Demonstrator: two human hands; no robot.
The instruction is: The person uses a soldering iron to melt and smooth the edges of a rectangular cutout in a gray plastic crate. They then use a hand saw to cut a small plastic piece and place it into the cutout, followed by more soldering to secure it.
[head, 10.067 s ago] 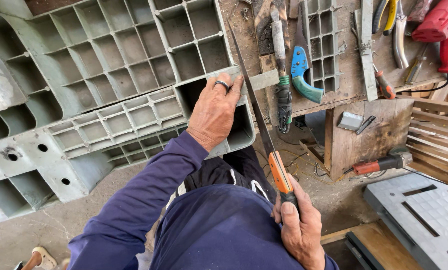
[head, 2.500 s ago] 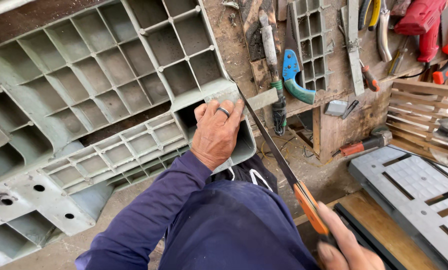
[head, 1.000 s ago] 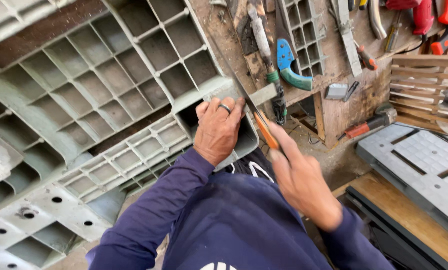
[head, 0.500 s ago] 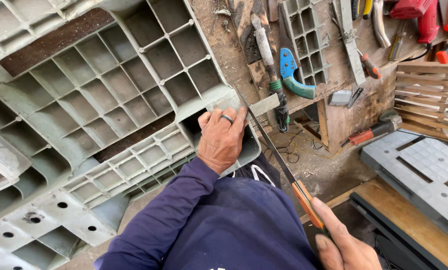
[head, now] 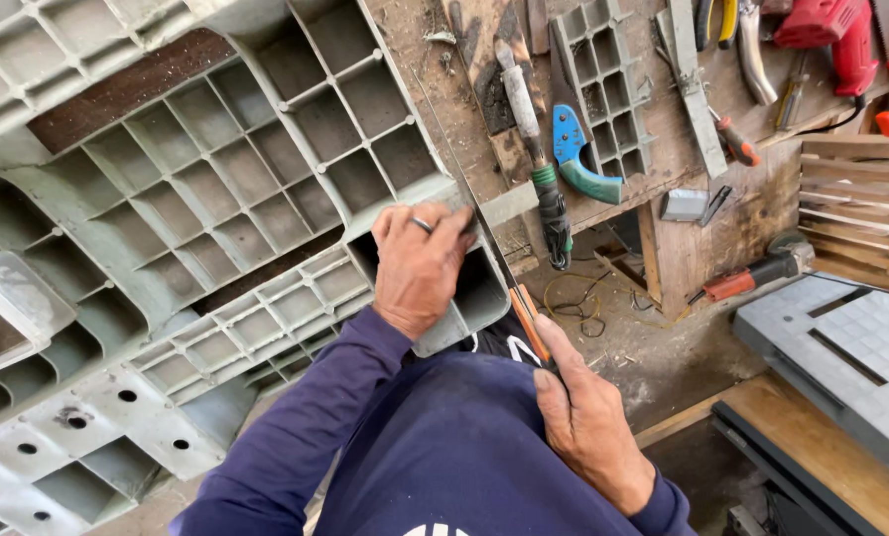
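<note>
My left hand (head: pixel 417 266), a ring on one finger, presses flat on the corner of a large grey-green plastic grid pallet (head: pixel 196 199) that lies upside down with its ribbed cells facing up. My right hand (head: pixel 585 425) grips the orange handle of a hand saw (head: pixel 504 273). The thin blade runs up past my left fingertips and cuts into the pallet's edge beside them. A dark blue long-sleeved shirt covers both arms.
A dirty wooden bench (head: pixel 603 109) behind the pallet carries a small grid offcut (head: pixel 603 84), a blue-handled tool (head: pixel 575 159), pliers and a red power tool (head: pixel 831 35). An orange screwdriver (head: pixel 747 278) lies on the floor. A grey plastic panel (head: pixel 851 347) sits at right.
The saw goes back and forth: my right hand pushed forward one second ago, pulled back half a second ago, and is now pushed forward again. My left hand stays on the pallet corner.
</note>
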